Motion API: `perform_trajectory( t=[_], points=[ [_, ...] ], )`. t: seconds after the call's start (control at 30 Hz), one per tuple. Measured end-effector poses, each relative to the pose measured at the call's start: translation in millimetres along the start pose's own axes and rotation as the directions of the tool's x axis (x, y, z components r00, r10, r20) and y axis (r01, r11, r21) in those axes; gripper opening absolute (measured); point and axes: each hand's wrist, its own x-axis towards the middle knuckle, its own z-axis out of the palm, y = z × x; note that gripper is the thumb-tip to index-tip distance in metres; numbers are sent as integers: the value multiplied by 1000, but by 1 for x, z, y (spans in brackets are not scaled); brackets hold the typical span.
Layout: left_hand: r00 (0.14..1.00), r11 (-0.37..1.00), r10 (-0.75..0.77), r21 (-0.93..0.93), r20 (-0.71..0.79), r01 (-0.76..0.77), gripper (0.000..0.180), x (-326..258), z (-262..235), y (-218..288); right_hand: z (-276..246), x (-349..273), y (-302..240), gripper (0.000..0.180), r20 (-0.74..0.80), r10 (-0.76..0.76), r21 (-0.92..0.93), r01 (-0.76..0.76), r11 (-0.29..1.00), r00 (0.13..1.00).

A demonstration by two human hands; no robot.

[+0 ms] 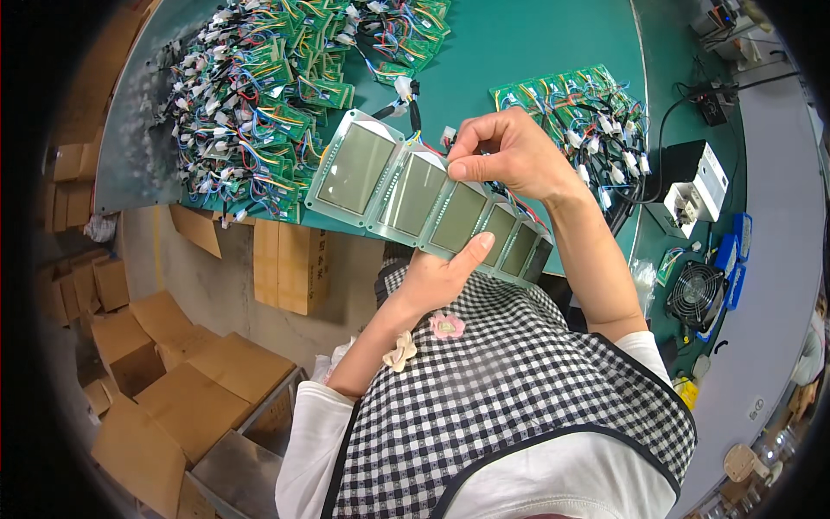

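A strip of joined circuit boards with several grey LCD screens [418,197] is tilted up in front of me at the bench edge. My left hand [437,278] grips the strip from below, with its thumb lying over the near edge and its other fingers hidden behind. At the strip's far edge, my right hand [512,157] is closed, thumb and forefinger pinched by the upper corner of a screen. What they pinch, if anything, is too small to make out. A wire lead with a white connector [403,87] extends from behind the strip onto the bench.
Wired green circuit boards [246,108] are heaped at the left of the green bench [510,39]. Another group of boards [588,104] lies to the right, near a black-and-white power box [692,186] and a fan [697,290]. Open cardboard boxes [194,389] stand at lower left.
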Motion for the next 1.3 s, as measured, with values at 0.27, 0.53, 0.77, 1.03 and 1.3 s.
perform_trajectory(
  t=[0.27,0.53,0.77,1.03,1.3],
  points=[
    [1000,1000,4,2,10,-4,21,0,-1,-2,0,1,1,12,2,-8,5,8,1000,1000],
    [1000,1000,-7,11,-2,7,22,0,-1,0,1,0,2,18,-14,-48,7,48,999,999],
    [1000,996,-14,84,-6,15,22,-1,-4,2,8,-2,1,18,-49,-70,16,71,997,996],
    [999,983,46,176,-27,-41,23,0,-4,1,22,-3,2,17,-117,-22,18,24,1000,993],
    [988,982,123,155,-89,-109,27,8,-3,-24,42,2,7,49,-262,-438,-494,270,826,860]
  ],
)
